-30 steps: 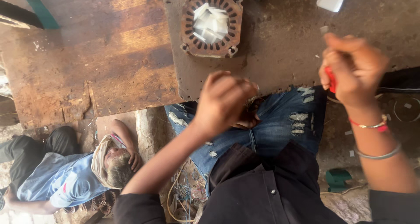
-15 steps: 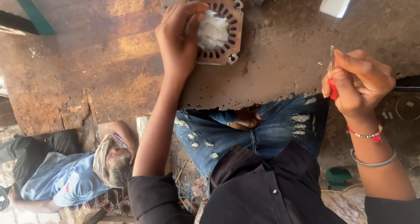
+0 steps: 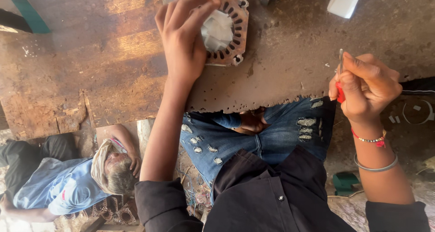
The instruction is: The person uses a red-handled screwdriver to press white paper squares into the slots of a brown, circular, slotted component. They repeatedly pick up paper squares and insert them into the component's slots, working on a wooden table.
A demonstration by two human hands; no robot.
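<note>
head view: left hand [image 3: 185, 42], upper centre, fingers curled onto rusty stator core [image 3: 225, 30] with white insulation, resting on worn metal bench [image 3: 281, 73]. right hand [image 3: 367, 89], right side, pinching a red-handled tool [image 3: 340, 85] upright. white scrap [image 3: 342, 4], upper right.
</note>
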